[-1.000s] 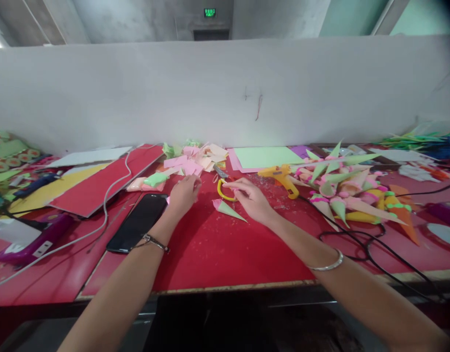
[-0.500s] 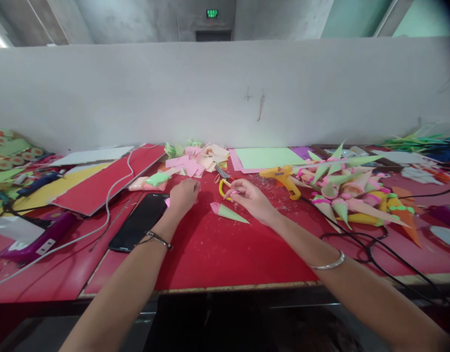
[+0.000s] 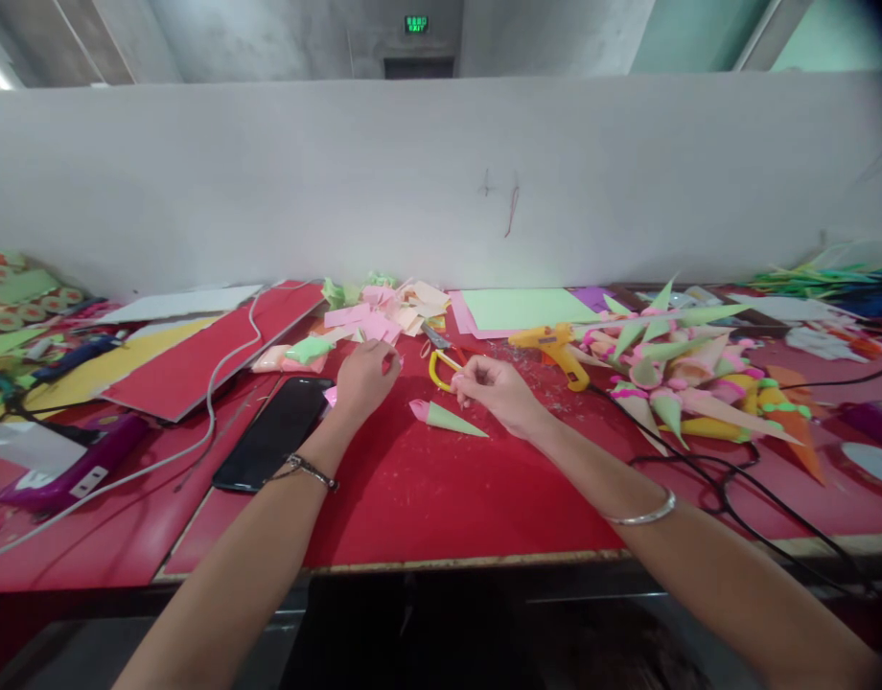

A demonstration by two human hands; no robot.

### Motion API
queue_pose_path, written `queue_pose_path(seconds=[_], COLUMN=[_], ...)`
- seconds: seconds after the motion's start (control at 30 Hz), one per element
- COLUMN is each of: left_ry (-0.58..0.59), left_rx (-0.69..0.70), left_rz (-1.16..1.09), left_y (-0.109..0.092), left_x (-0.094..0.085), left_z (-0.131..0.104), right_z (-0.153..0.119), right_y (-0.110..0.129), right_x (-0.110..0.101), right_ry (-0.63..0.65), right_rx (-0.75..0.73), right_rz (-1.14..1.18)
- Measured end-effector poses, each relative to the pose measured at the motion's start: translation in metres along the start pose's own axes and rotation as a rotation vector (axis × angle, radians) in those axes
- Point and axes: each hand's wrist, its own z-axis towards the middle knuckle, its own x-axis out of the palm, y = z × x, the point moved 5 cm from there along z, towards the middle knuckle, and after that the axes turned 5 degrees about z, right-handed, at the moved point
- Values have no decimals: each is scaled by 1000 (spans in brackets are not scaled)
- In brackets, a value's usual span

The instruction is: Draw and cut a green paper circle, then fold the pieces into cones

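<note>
Evidently the small paper cone (image 3: 452,419) is light: it lies on its side on the red tabletop (image 3: 441,508), between the two hands and touched by neither, its pink end to the left and its green point to the right. The green body looks like thin rolled paper, probably springy along its length but easy to crush, so a firm squeeze at the middle would likely dent it. Better to take hold lightly near the wider end, just behind the pink part, with thumb and one finger on opposite sides; the tip looks the most fragile and would bend first. Nothing about it seems slippery. The left hand (image 3: 367,379) hangs beside the phone (image 3: 272,436), fingers curled inward — I cannot tell whether the tips meet or hold anything. The right hand (image 3: 499,395) has its fingers bunched near the scissors (image 3: 435,372), whose yellow handle lies just beside the fingertips; whether something small is pinched there is too fine to make out. The scissors should feel stiffer and heavier than the cone, best lifted by the handle loops. Farther right lie the yellow glue gun (image 3: 548,347) and a heap of similar cones (image 3: 671,369), presumably just as delicate.
</note>
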Motion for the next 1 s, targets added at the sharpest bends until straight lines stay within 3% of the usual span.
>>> queue_pose_path(seconds=[0.13,0.27,0.37,0.47,0.63,0.83,1.0], left_ry=[-39,-73,-84,-50,28,25,7], left_rx=[62,269,356,288,71,-13,9], left_rz=[-77,-189,-147,-64,56,62,3], left_y=[-6,-29,-43,-39,-14,-7,-9], left_x=[-5,-15,-17,-14,-14,-19,-16], left_z=[1,-2,-6,-4,1,1,0], right_z=[0,1,1,1,0,-2,-1], right_y=[-1,-1,-1,0,0,-1,15], right_x=[0,0,1,2,3,3,-3], right_ry=[1,19,29,43,50,59,-61], right_rx=[-11,-30,-35,-44,-35,-10,-222], right_rz=[16,-10,-15,-98,-126,-175,-479])
